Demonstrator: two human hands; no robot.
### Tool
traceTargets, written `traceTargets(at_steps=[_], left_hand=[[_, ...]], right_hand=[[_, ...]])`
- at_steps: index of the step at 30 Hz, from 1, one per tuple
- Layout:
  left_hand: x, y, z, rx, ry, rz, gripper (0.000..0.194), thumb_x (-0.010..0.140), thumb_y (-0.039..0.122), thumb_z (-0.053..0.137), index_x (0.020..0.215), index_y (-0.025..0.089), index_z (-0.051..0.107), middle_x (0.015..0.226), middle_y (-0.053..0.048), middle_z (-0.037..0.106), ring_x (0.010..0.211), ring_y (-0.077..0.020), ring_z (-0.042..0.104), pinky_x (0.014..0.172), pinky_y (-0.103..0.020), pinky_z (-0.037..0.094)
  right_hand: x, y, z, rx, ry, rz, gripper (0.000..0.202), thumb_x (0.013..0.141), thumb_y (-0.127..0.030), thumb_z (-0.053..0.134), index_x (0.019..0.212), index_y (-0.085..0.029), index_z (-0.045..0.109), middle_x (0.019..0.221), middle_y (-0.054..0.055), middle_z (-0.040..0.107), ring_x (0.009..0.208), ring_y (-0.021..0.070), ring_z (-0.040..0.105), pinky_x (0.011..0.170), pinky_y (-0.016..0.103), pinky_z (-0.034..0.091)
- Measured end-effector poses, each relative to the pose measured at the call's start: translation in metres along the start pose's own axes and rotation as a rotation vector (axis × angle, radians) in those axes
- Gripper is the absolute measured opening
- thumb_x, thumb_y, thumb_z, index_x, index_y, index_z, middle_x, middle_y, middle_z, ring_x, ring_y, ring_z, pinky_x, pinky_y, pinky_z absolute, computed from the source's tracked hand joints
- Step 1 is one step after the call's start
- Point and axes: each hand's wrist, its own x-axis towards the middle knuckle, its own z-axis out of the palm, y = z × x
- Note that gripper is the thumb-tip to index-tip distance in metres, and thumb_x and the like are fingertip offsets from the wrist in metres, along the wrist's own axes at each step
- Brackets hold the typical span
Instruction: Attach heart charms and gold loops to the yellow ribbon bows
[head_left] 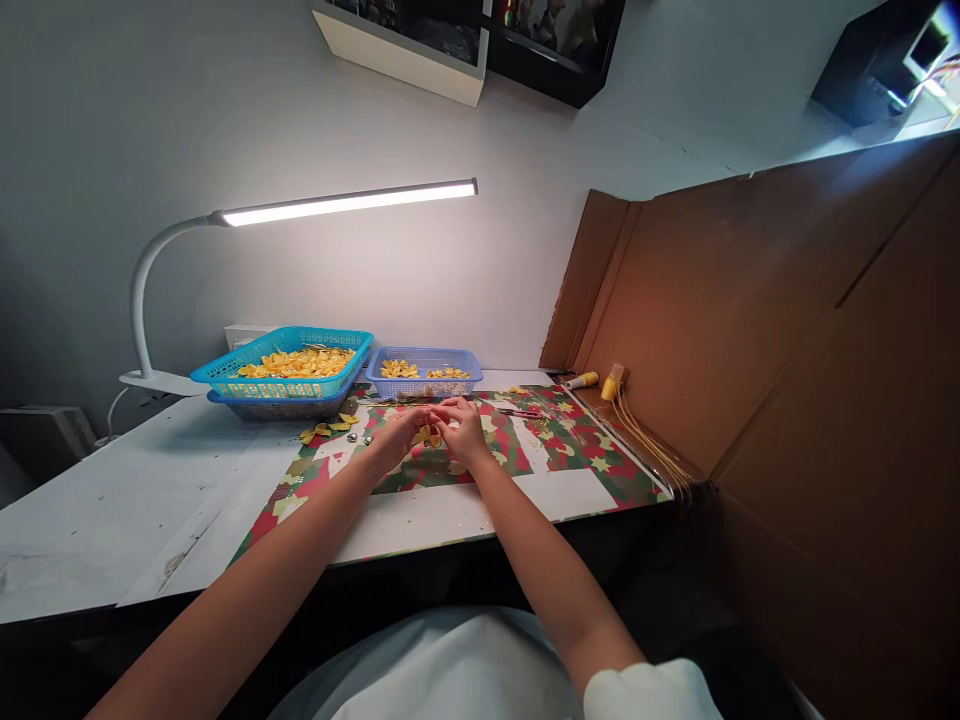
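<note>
the left hand and right hand pinch a small, shiny yellow flower between their fingertips, petals rounded.

From the middle of the sheet on the table, the small basket sits at twelve o'clock, two heaps of flowers inside it. At ten o'clock, the large basket, holding more flowers, rests on the lower basket; loose flowers lie before them. The lamp base stands left of these, its light bar reaching over both stacked and small baskets. A tool, probably pliers, lies at one o'clock. Wires run along the foot of the cardboard at three o'clock.
</note>
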Motion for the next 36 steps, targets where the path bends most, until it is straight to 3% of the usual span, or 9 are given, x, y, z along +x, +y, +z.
traceTargets(at_steps=[4,13,18,26,32,36], left_hand=[[-0.001,0.000,-0.001,0.019,-0.003,-0.037,0.033,0.094,0.033,0.061,0.123,0.016,0.059,0.122,-0.010,0.063,0.102,-0.0236,0.065,0.085,-0.044,0.056],[0.001,-0.002,-0.002,0.079,-0.023,-0.055,0.033,0.094,0.033,0.061,0.122,0.016,0.059,0.122,-0.010,0.063,0.101,-0.0236,0.065,0.084,-0.044,0.056],[0.002,-0.002,-0.004,0.124,0.015,0.018,0.034,0.094,0.033,0.061,0.123,0.016,0.059,0.123,-0.010,0.063,0.102,-0.0239,0.065,0.085,-0.044,0.056],[0.002,-0.001,-0.005,0.241,0.037,0.166,0.031,0.094,0.032,0.061,0.120,0.016,0.061,0.124,-0.009,0.063,0.104,-0.0247,0.064,0.087,-0.045,0.056],[0.000,-0.001,-0.004,0.265,0.025,0.227,0.028,0.092,0.034,0.064,0.113,0.015,0.066,0.120,-0.010,0.067,0.109,-0.0255,0.064,0.095,-0.049,0.051],[-0.001,0.000,-0.003,0.237,0.034,0.263,0.041,0.076,0.050,0.076,0.101,0.017,0.074,0.116,-0.015,0.072,0.118,-0.0307,0.061,0.103,-0.046,0.046]], right_hand=[[-0.001,0.001,0.001,-0.019,0.009,-0.026,0.027,0.078,-0.017,0.075,0.102,-0.028,0.079,0.100,0.004,0.068,0.097,0.0223,0.054,0.092,0.035,0.043],[-0.001,0.001,-0.004,0.013,0.030,-0.080,0.017,0.078,-0.013,0.073,0.078,-0.028,0.080,0.087,0.003,0.067,0.090,0.0214,0.055,0.085,0.035,0.044],[-0.001,-0.001,-0.013,0.094,0.011,-0.100,0.010,0.079,-0.020,0.074,0.079,-0.027,0.081,0.085,0.004,0.069,0.088,0.0210,0.059,0.087,0.036,0.045],[0.001,0.001,-0.019,0.245,-0.064,-0.043,0.016,0.079,-0.039,0.073,0.075,-0.025,0.080,0.081,0.005,0.072,0.077,0.0191,0.065,0.068,0.031,0.051],[0.002,0.006,-0.018,0.231,-0.031,0.034,0.008,0.073,-0.028,0.073,0.068,-0.022,0.076,0.076,0.004,0.071,0.072,0.0182,0.064,0.064,0.029,0.050],[0.001,0.008,-0.018,0.170,0.034,0.084,0.006,0.069,-0.020,0.071,0.063,-0.022,0.072,0.078,0.003,0.070,0.080,0.0194,0.065,0.074,0.031,0.051]])
